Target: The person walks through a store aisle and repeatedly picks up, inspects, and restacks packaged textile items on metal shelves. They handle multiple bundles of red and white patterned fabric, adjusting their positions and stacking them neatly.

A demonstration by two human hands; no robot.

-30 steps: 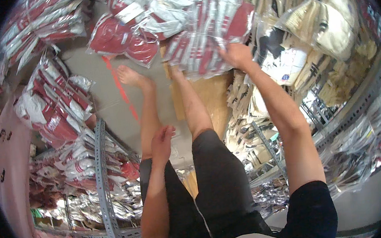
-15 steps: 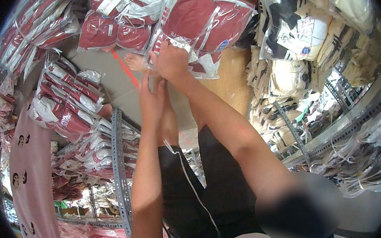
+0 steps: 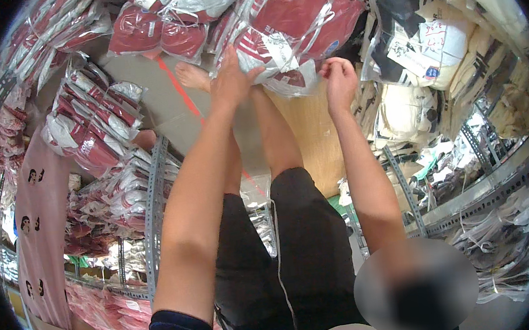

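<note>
A large bundle of dark red garments with white stripes point(image 3: 286, 13), packed in clear plastic, lies in front of me at the top of the view. A white paper tag point(image 3: 280, 52) shows on its near side. My left hand point(image 3: 232, 80) rests against the bundle's near left edge, fingers stretched out and thumb apart. At the near right corner, my right hand point(image 3: 338, 77) has its fingers curled in beside the plastic edge. Whatever they pinch is too small to make out. Another bagged red and grey bundle point(image 3: 184, 37) lies to the left.
Bagged cream and black garments point(image 3: 418, 51) are stacked on the right, above a metal rack point(image 3: 463, 204). More red bundles point(image 3: 85, 124) and a perforated metal post point(image 3: 157, 206) stand left, near a pink cloth point(image 3: 42, 216). My bare foot point(image 3: 192, 77) is on the floor by a red line.
My right hand has left the bundle's left side and moved right to its near right corner. My left hand has shifted up and right onto the near edge. The tag now shows more fully.
</note>
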